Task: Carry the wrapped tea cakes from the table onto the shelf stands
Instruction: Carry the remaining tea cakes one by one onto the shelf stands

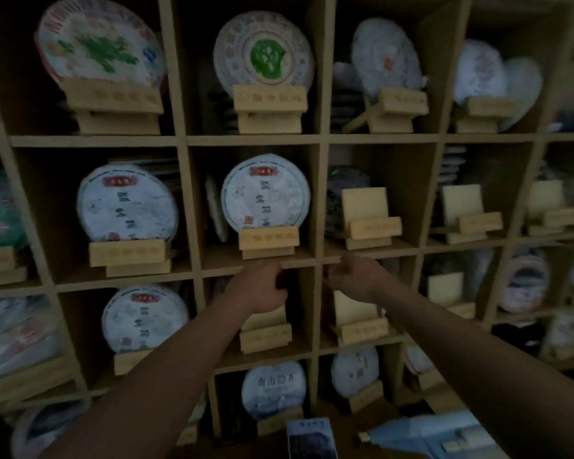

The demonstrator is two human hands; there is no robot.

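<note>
At the bottom of the frame, nearest the camera, two bare forearms rise from the lower left and lower right toward the middle. Between them at the bottom edge lies a small dark printed card (312, 438), and to its right a pale blue package (424, 433), both blurred.

The left hand (260, 286) sits just below centre, its fingers curled inward with the knuckles toward the shelf edge; nothing can be seen between them. The right hand (352, 274) is just right of it, fingers likewise loosely curled, and the dim light does not show whether it grips anything. Both hands are level with the front edge of the shelf board (299, 261) that crosses the middle of the frame; whether they touch it I cannot tell.

Directly above the left hand, in the centre compartment, a wrapped tea cake (265, 193) stands upright on its wooden stand (268, 241), clear of both hands. Up and right of the right hand, an empty stand (368, 220) occupies the next compartment. Behind the left wrist another bare stand (265, 332) sits in the compartment below.

Further left, tea cakes stand upright at middle left (126, 203) and lower left (145, 321). Along the top row, a cake with a green print (100, 44) stands at upper left and one with a green emblem (264, 54) at upper centre.
</note>
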